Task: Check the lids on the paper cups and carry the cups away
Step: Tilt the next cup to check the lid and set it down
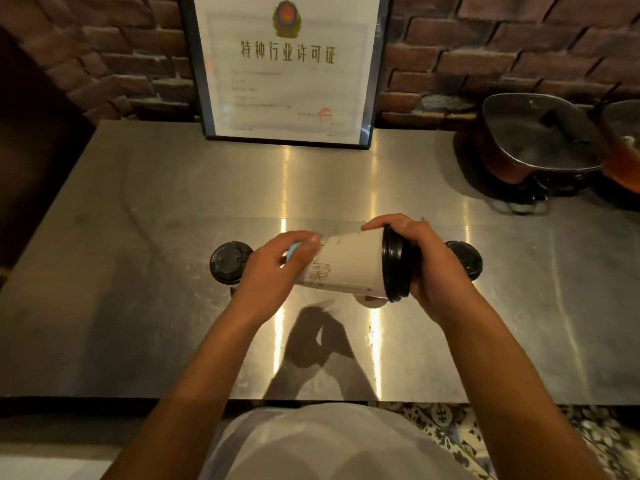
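Your shirt: the pale front of your shirt (322, 441) fills the bottom of the view, with both forearms reaching over the steel counter (145, 271).
Held cup: you hold a white paper cup (346, 265) on its side above the counter, base to the left, black lid (394, 263) to the right.
Left hand: your left hand (270, 271) curls round the base end; it looks blurred.
Right hand: your right hand (436, 268) wraps the lid, fingers over its rim.
Other cups: two more black-lidded cups stand on the counter, the left cup (227, 261) just beside your left hand, the right cup (465, 259) behind your right.
Spill risk: sideways, a loose lid would likely let any contents leak onto the steel.
Knock risk: your wrists sit close to both standing cups, so a wide swing could tip one.
Grip risk: squeezing the paper wall hard may pop the lid.
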